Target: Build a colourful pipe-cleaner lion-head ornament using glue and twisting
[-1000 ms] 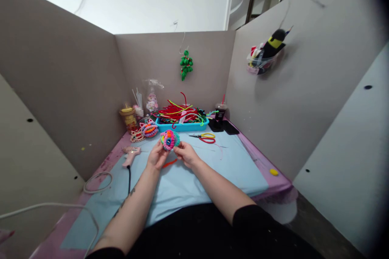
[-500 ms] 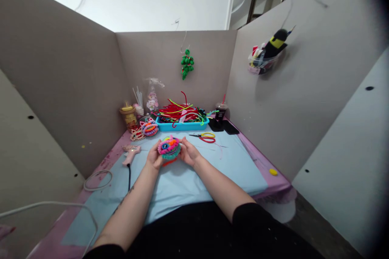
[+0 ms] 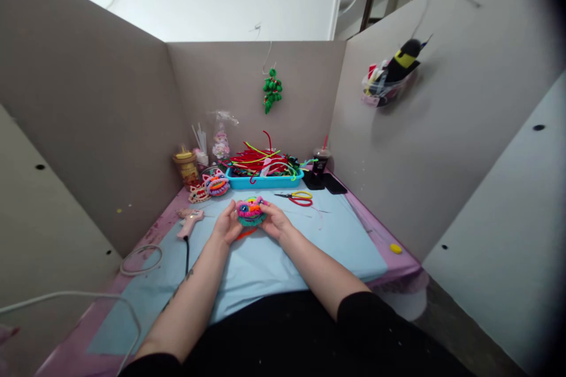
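Between my two hands is a fuzzy pipe-cleaner animal head (image 3: 251,212), pink on top and teal below, with an orange nose and dark shiny eyes. My left hand (image 3: 227,224) grips its left side, and my right hand (image 3: 275,221) has its fingers on the right side. The head is held just above the blue cloth (image 3: 318,259), its face turned toward me. Under it lies an orange pipe-cleaner strip (image 3: 246,234). Behind, to the left, sit a purple-and-pink pipe-cleaner head (image 3: 216,182) and a cream one (image 3: 199,193).
A pink glue gun (image 3: 191,222) with its cord lies left of my hands. Scissors (image 3: 300,197) with red and yellow handles rest behind them. Farther back stand a blue tray (image 3: 265,181) of pipe cleaners and a drink cup (image 3: 321,160). Grey partitions (image 3: 212,82) enclose the table.
The pipe-cleaner head has turned slightly to the right, so its face points more toward me and its second eye shows. My right fingers have come forward onto its side.
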`<state>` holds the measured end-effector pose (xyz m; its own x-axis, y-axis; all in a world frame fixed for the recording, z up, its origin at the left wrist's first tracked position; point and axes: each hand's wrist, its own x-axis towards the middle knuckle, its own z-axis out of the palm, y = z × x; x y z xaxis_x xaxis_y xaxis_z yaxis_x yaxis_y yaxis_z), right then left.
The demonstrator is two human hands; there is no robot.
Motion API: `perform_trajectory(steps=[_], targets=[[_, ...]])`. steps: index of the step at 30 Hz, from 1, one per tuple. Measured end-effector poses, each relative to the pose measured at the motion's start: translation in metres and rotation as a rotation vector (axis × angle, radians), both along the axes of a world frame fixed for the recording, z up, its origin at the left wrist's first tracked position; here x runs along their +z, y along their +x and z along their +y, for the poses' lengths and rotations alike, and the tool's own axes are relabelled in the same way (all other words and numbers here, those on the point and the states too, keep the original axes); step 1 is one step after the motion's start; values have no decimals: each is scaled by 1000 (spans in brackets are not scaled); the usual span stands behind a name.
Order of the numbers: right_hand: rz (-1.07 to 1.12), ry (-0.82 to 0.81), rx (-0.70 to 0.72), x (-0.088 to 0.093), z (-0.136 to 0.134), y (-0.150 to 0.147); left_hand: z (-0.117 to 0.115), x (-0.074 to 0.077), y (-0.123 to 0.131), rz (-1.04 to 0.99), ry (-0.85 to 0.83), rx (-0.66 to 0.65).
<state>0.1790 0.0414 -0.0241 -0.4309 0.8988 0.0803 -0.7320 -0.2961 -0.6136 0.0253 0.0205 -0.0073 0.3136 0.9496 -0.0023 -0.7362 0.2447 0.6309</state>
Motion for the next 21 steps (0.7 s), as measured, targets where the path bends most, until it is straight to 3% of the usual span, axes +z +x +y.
perform_trajectory(steps=[6, 21], targets=[[95, -22, -132, 0, 6, 1, -5, 1, 3, 75, 61, 78], [-10, -25, -154, -6, 10, 3, 0, -6, 2, 173, 11, 174]])
